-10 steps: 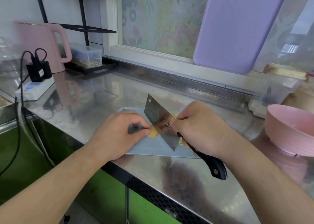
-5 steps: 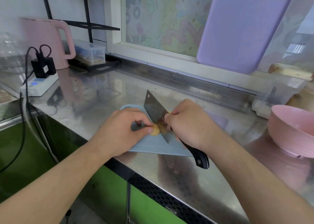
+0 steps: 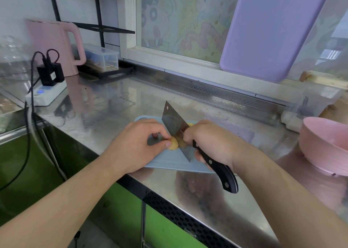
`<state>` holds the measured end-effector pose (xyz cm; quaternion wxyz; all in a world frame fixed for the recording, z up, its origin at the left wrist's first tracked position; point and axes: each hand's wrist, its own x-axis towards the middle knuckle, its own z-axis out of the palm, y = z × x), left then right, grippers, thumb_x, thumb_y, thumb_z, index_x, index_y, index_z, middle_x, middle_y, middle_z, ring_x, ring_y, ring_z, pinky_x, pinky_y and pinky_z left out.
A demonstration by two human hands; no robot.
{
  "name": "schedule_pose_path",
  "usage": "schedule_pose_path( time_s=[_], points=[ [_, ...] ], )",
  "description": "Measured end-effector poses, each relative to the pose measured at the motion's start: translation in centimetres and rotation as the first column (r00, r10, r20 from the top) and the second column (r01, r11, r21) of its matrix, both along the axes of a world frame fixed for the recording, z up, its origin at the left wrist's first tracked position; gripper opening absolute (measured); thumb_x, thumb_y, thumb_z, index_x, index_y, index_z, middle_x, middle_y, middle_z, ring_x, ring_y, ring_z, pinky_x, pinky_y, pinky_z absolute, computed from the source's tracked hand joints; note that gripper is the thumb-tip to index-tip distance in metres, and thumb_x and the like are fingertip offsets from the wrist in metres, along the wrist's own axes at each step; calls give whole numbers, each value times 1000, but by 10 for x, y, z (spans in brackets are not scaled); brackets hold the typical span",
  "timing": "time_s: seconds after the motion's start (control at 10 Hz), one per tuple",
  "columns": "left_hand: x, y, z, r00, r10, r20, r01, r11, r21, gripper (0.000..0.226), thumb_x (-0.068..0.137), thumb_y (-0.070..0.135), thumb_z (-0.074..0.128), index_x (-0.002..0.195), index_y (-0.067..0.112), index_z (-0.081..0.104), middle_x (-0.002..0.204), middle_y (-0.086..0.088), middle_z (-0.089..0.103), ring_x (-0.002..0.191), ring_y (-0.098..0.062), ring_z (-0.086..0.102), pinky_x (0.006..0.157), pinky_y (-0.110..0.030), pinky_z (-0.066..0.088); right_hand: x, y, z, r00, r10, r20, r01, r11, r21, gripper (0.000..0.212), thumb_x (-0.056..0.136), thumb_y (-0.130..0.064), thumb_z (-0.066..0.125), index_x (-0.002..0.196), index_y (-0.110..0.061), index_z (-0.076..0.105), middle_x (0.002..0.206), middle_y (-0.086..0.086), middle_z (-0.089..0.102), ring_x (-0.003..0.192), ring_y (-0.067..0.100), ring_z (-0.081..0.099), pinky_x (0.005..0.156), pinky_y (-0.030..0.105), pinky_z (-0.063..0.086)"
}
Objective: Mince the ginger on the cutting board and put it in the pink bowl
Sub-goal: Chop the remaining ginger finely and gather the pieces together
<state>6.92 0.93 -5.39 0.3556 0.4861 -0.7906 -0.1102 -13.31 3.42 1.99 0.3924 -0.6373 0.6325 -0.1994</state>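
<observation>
Over on the left of the board (image 3: 169,161), the left hand (image 3: 138,144) pins the ginger (image 3: 173,144) with curled fingers (image 3: 168,144), and that thumb tip sits right next to the blade, so a slip or a rolling piece could mean a nicked finger. Middle: the cleaver (image 3: 176,130) is tilted into the ginger, gripped by the right hand (image 3: 212,144) wrapped around its handle, pinching up near the blade. The small board hangs close to the counter (image 3: 216,197) edge, so hard chops might skate it off. Far right, the bowl (image 3: 323,146) sits well apart, so bits could drop during the transfer.
</observation>
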Motion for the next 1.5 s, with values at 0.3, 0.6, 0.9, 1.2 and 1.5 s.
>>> schedule_pose_path(
  time_s=[0.3, 0.6, 0.9, 1.2, 1.5],
  points=[
    [1, 1, 0, 1000, 14, -12, -13, 1000, 20, 5, 89, 49, 73, 92, 46, 75, 98, 26, 67, 98, -1, 62, 84, -35, 54, -5, 1, 4, 988, -24, 155, 24, 1000, 3, 8, 87, -14, 53, 82, -10, 57, 68, 13, 49, 42, 21, 38, 43, 18, 30],
    [0, 2, 1, 1000, 14, -24, -14, 1000, 22, 4, 89, 48, 74, 92, 45, 75, 97, 28, 67, 98, 0, 63, 84, -35, 54, -16, 9, 17, 984, -65, 165, 74, 996, -47, 39, 89, -16, 53, 50, -14, 53, 48, 14, 45, 38, 20, 30, 44, 24, 27],
    [1, 2, 0, 999, 15, -38, -14, 999, 30, 9, 87, 53, 72, 90, 45, 75, 95, 25, 67, 97, 1, 62, 83, -39, 55, -11, 17, 16, 996, 20, -84, -35, 984, -172, 36, 98, -15, 53, 64, -2, 50, 46, 12, 46, 33, 21, 34, 39, 22, 27],
    [1, 2, 0, 999, 27, -37, -25, 999, 29, 3, 88, 49, 75, 89, 46, 75, 96, 24, 68, 97, 0, 63, 84, -40, 56, -5, 24, 22, 982, 36, -187, -69, 983, -171, 27, 92, -6, 48, 66, -5, 44, 55, 18, 42, 34, 19, 29, 42, 23, 25],
    [1, 1, 0, 998, 36, -51, -34, 999, 33, 2, 88, 44, 78, 88, 43, 77, 94, 24, 68, 94, 1, 63, 84, -37, 55, -5, 26, 24, 969, 24, -247, -71, 981, -181, 38, 100, -11, 51, 63, -12, 53, 52, 11, 54, 36, 19, 42, 45, 26, 37]
  ],
)
